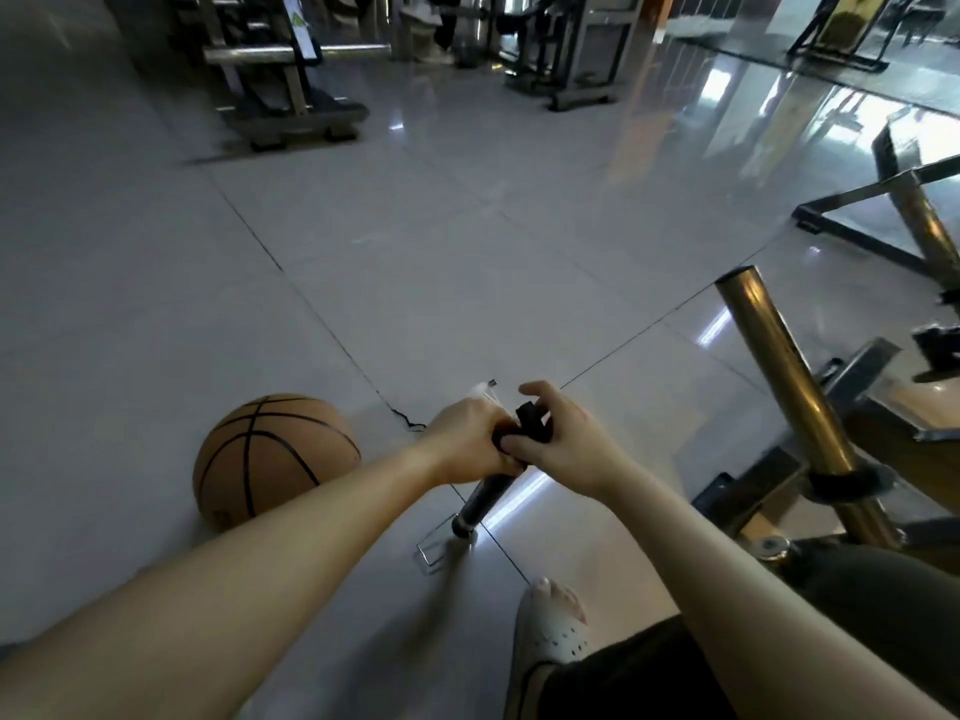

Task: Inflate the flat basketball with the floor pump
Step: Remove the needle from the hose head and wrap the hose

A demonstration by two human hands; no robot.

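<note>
Left hand (467, 444) clenched round the top of the floor pump (488, 498), right hand (566, 444) curled on its black handle (532, 420), thumb lifted. Pump barrel tilted, base down on the glossy tiled floor (415, 252) with a wire foot stand (434, 548) folded out beside it. Orange basketball (270, 459) on the floor to the left of the pump, near but apart, its lower edge hidden behind the left forearm. White perforated shoe (550, 626) just short of the base; brass-coloured gym frame (779, 356) at right.
</note>
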